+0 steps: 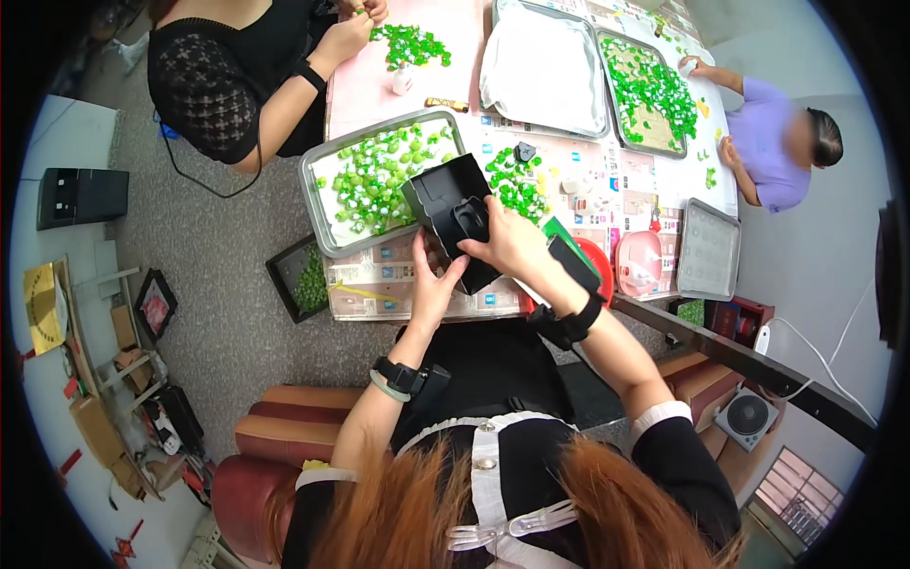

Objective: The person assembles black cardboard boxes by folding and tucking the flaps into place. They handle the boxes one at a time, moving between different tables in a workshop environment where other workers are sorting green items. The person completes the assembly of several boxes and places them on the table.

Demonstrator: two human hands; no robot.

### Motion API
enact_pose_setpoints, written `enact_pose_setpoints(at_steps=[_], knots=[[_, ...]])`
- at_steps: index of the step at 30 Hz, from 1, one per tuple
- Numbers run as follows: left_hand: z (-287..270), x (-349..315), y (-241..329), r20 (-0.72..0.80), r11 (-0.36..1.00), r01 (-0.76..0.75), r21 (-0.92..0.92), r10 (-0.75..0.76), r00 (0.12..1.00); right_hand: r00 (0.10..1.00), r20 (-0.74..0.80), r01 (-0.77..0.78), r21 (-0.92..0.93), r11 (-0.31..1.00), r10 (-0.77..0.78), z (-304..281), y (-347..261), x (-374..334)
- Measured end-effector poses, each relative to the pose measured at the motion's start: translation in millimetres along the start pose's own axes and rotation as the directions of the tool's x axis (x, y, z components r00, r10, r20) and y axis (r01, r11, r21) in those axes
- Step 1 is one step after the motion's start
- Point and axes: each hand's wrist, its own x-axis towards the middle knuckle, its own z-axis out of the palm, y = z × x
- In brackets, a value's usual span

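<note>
A black open box is held between my two hands, tilted, over the near edge of the table. Inside or against it sits a black rounded piece whose kind I cannot make out. My left hand grips the box from its lower side, some fingers hidden behind it. From the right, my right hand closes on the box's edge, thumb beside the rounded piece. Just beyond the box lies a metal tray of small green and white pieces. More green pieces are heaped to the right.
A co-worker in black sits at the far left, a person in purple at the right. A white-lined tray, another tray of green pieces, a pink basin and a grey tray stand on the table. A dark beam crosses at right.
</note>
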Motion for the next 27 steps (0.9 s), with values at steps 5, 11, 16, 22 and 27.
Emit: enact_pose_setpoints(at_steps=[5, 11, 16, 22, 27], knots=[[-11, -4, 1, -0.006, 0.999, 0.033, -0.008, -0.033, 0.999, 0.994, 0.074, 0.087, -0.177, 0.980, -0.075, 15, -8, -20], [-20, -7, -12, 0.067, 0.998, 0.012, 0.055, -0.016, 0.998, 0.886, -0.068, 0.438, -0.206, 0.875, -0.459, 39, -3, -32], [-36, -15, -7, 0.090, 0.992, 0.100, -0.071, -0.093, 0.992, 0.980, -0.094, 0.194, 0.222, 0.956, -0.177, -29, 12, 3], [-38, -30, 8, 0.047, 0.991, 0.121, -0.059, -0.118, 0.992, 0.992, -0.122, -0.071, -0.219, 0.973, 0.045, 33, 139, 128], [-43, -37, 6, -0.005, 0.991, 0.131, -0.039, -0.131, 0.991, 0.991, -0.102, -0.114, -0.282, 0.953, 0.089, 37, 144, 137]])
